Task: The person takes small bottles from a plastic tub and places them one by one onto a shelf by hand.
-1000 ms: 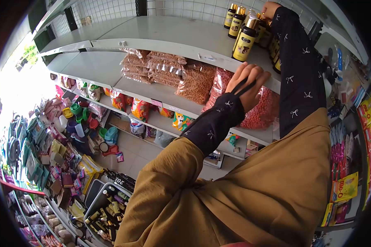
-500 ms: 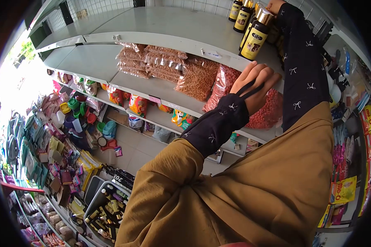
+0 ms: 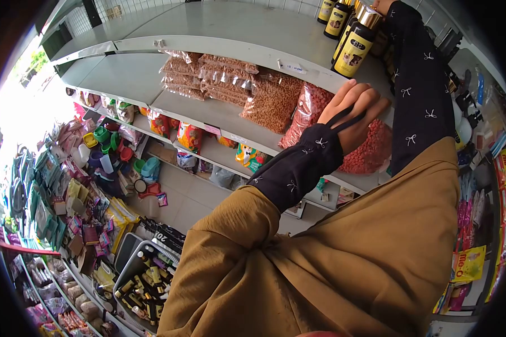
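Observation:
Near the front edge of the upper shelf (image 3: 208, 45), my left hand (image 3: 357, 112) is raised with its fingers bent together, a dark sleeve loop around them; whether it holds anything is hidden. Below and beside it lie bags of red pellets (image 3: 368, 150) and brown pellets (image 3: 271, 102) on the shelf beneath. My right hand (image 3: 383, 5) reaches to the top right behind a dark bottle with a gold cap and yellow label (image 3: 353, 53). Only a small part of that hand shows, and its fingers are hidden. Several similar bottles stand in rows there.
A basket of small bottles (image 3: 146, 286) stands at the lower left. Beyond it are piled packets and plastic tubs (image 3: 101, 135). Lower shelves hold colourful bags (image 3: 189, 137). Hanging packets (image 3: 469, 264) are at the right edge.
The view has shifted slightly, so the shelves and bottles sit a little differently in the frame. Both hands stay in nearly the same places relative to the shelf.

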A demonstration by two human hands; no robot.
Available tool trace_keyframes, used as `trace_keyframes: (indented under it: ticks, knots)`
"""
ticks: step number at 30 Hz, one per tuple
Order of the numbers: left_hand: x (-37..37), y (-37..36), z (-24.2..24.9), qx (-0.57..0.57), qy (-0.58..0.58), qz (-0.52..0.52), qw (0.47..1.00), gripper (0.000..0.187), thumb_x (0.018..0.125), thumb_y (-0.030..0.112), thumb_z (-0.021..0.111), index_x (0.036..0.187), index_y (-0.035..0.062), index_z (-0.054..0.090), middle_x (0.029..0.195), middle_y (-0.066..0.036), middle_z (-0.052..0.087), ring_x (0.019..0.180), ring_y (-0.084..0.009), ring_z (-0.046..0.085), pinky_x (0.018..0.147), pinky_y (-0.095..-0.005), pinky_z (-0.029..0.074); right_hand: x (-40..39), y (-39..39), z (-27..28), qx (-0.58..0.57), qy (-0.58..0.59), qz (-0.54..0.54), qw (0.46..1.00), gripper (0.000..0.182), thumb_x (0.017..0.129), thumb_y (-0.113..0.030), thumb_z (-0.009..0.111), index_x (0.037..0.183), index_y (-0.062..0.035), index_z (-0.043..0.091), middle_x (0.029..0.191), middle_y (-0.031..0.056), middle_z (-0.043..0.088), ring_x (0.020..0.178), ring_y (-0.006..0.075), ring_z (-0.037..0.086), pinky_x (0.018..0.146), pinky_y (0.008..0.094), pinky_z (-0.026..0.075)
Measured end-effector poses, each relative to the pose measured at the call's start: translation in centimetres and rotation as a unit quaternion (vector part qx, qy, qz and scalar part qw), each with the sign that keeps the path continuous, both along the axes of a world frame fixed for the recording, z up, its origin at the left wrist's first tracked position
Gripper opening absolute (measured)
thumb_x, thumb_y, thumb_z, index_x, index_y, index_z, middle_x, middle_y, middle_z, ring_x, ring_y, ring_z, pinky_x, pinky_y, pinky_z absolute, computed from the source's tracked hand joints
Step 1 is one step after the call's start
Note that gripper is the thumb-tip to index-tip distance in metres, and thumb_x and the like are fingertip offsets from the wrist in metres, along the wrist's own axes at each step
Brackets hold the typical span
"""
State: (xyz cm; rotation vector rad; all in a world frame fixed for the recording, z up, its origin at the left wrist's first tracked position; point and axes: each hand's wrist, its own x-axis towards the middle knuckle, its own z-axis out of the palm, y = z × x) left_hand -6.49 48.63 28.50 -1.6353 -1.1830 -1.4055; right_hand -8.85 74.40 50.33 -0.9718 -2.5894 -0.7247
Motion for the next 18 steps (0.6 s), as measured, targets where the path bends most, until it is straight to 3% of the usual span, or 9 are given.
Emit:
trace_keyframes:
  ticks: [4,8,11,18]
  knots:
    - [0.0,0.1,-0.2,0.005,0.000,-0.002,1.000,0.044,0.065,0.003,0.058,0.109,0.0072,0.061,0.104,-0.010,0.052,0.108,-0.0275,0.050,0.103,-0.0430,0.037,-0.2,-0.4,0.1,0.033,-0.004,0.002,0.999,0.016,0.082,-0.008,0.058,0.091,-0.0015,0.069,0.076,0.0152,0.065,0.071,0.0224,0.064,0.063,0.0341,0.050]
    - [-0.2,0.3,-0.5,-0.029,0.019,0.012,0.999,0.052,0.069,0.009,0.069,0.119,0.0123,0.056,0.112,-0.008,0.051,0.115,-0.0274,0.047,0.104,-0.0470,0.036,-0.3,-1.1,0.7,0.070,-0.003,0.004,0.998,0.017,0.081,-0.007,0.057,0.090,-0.0010,0.070,0.078,0.0165,0.065,0.073,0.0241,0.064,0.064,0.0351,0.050]
    - [0.0,0.2,-0.1,0.005,0.002,-0.001,1.000,0.045,0.063,0.001,0.058,0.108,0.0071,0.061,0.104,-0.010,0.053,0.108,-0.0278,0.050,0.103,-0.0438,0.037,-0.5,-2.1,1.2,0.098,-0.003,0.010,0.995,0.017,0.081,-0.007,0.057,0.090,-0.0007,0.070,0.079,0.0176,0.066,0.074,0.0254,0.065,0.065,0.0359,0.051]
    - [0.0,-0.2,0.2,0.004,0.003,-0.002,1.000,0.046,0.063,0.001,0.059,0.108,0.0067,0.061,0.104,-0.010,0.053,0.109,-0.0287,0.050,0.103,-0.0442,0.037,1.3,-5.4,3.2,0.167,-0.003,0.010,0.986,0.019,0.081,-0.006,0.055,0.090,0.0001,0.071,0.082,0.0200,0.067,0.077,0.0283,0.066,0.067,0.0377,0.052]
